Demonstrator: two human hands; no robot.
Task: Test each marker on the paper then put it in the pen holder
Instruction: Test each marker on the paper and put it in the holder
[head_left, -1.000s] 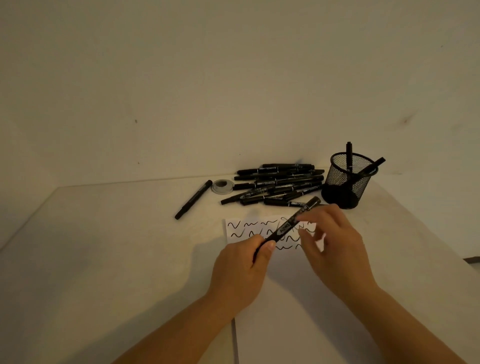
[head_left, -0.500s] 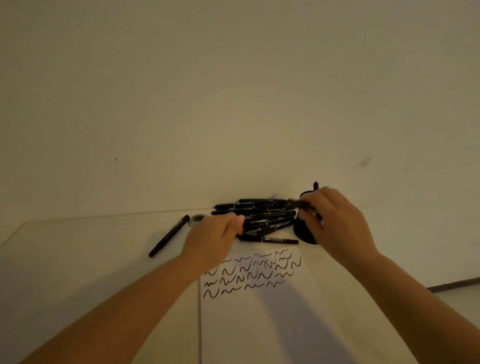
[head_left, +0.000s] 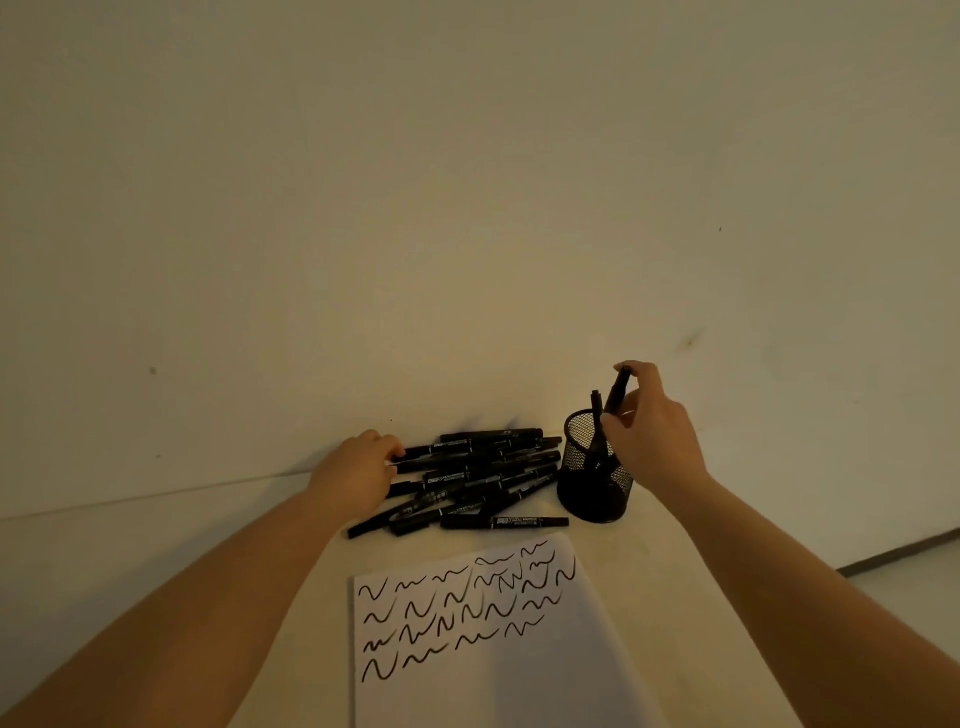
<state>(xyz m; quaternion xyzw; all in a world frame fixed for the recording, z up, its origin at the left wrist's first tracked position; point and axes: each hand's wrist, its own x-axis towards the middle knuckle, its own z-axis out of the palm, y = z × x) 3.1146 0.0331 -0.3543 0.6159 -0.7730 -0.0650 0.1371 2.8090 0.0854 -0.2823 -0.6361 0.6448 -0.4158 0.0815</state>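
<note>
The right hand pinches a black marker nearly upright over the mesh pen holder, its lower end seemingly inside. The left hand, fingers curled, touches the marker pile beyond the scribbled paper.

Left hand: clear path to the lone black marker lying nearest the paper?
Probably yes. The left hand rests at the pile of black markers; the lone black marker lies uncovered on the pile's front edge, with nothing between.
</note>
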